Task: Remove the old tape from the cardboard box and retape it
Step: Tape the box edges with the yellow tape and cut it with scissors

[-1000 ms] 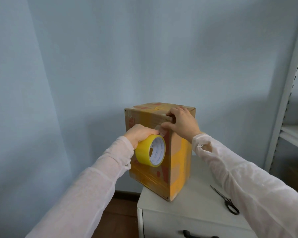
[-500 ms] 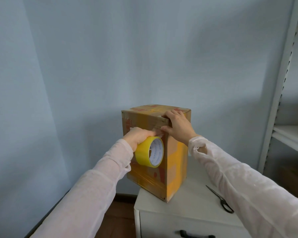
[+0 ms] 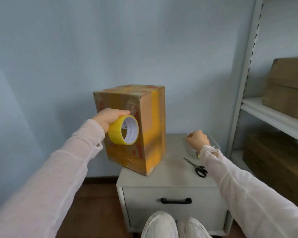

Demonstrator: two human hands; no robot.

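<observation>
Your left hand (image 3: 108, 117) grips the yellow tape roll (image 3: 116, 133) before the cardboard box (image 3: 151, 121), which stands at the left edge of the cabinet (image 3: 172, 177), while your right hand (image 3: 197, 139) is curled closed (nothing visible in it), so pulling tape may tip the unheld box off.

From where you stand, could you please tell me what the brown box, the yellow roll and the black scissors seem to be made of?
Brown cardboard box: matte cardboard where bare, under glossy yellow and clear tape strips. Yellow roll of tape: shiny plastic film, likely, on a white printed core, perhaps card. Black scissors: thin dark blades, probably metal; looped handles look plastic.
</observation>
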